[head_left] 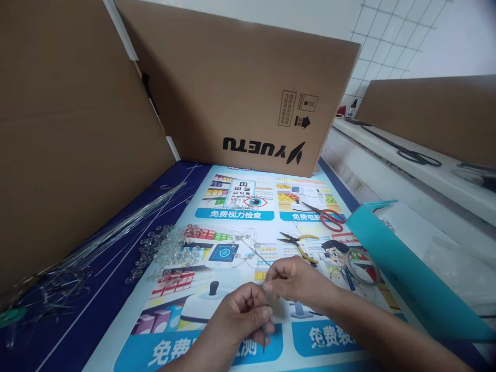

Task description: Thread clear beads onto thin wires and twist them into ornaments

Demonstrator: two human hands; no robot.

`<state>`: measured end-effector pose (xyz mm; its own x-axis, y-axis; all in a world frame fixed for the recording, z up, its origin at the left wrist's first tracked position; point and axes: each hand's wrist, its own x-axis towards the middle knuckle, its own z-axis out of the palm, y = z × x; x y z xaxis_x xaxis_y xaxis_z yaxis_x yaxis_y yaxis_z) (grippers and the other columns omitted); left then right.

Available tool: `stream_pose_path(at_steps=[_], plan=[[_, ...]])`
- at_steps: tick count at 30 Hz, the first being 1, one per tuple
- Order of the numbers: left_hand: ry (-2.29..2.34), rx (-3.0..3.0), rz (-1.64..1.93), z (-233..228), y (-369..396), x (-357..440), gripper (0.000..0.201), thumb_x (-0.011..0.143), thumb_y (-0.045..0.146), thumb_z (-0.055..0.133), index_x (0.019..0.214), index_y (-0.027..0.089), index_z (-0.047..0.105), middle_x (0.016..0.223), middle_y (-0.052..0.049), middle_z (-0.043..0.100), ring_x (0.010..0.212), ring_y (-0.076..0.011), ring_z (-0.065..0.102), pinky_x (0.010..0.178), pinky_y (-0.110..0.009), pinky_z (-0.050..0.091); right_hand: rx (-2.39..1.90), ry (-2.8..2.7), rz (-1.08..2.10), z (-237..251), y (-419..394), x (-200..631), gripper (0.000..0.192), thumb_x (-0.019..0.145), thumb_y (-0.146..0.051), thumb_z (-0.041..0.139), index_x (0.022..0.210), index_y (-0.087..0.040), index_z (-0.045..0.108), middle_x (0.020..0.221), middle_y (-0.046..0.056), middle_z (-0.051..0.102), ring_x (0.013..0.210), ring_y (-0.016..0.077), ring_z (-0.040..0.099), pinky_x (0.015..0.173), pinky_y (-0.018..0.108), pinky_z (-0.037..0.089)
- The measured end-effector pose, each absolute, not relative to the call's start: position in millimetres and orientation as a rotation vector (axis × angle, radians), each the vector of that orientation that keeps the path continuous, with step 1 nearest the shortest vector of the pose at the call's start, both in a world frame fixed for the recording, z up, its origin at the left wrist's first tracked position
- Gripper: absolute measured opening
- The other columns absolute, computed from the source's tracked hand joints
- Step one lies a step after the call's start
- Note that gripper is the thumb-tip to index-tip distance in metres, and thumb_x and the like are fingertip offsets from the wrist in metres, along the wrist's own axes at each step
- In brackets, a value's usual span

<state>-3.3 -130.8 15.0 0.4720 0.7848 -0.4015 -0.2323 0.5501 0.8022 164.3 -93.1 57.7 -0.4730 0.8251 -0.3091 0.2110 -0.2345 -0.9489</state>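
Observation:
My left hand (248, 315) is closed in a pinch around a thin wire (264, 341), whose dark end hangs below the fingers. Just above and to the right, touching or nearly touching it, my right hand (296, 279) also pinches the wire, fingertips together. From the right fingers a thin line runs up and left to a loose loop strung with a few clear beads (253, 246), lying on the printed sheet (302, 356). To the left lies a heap of clear round beads (170, 253). What the fingertips cover is hidden.
Yellow-handled pliers (306, 245) and red-handled scissors (329, 218) lie beyond my right hand. A clear roll (363, 267) sits near my right forearm. A bundle of thin wires (127, 222) lies left. Cardboard panels (248, 88) wall the back and left; a teal folder (411, 274) borders the right.

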Motion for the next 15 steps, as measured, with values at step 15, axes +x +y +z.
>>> stream_pose_path(at_steps=[15], plan=[[0.862,0.749,0.788,19,-126,-10,0.026,0.072,0.034,0.069,0.071,0.018,0.048,0.056,0.001,0.062,0.050,-0.0115,0.056,0.050,-0.023,0.044,-1.269,-2.136,1.189,77,-85,178,0.036,0.089,-0.043,0.039,0.072,-0.017,0.057,0.068,0.000,0.056,0.063,0.0116,0.049,0.058,0.023,0.038]])
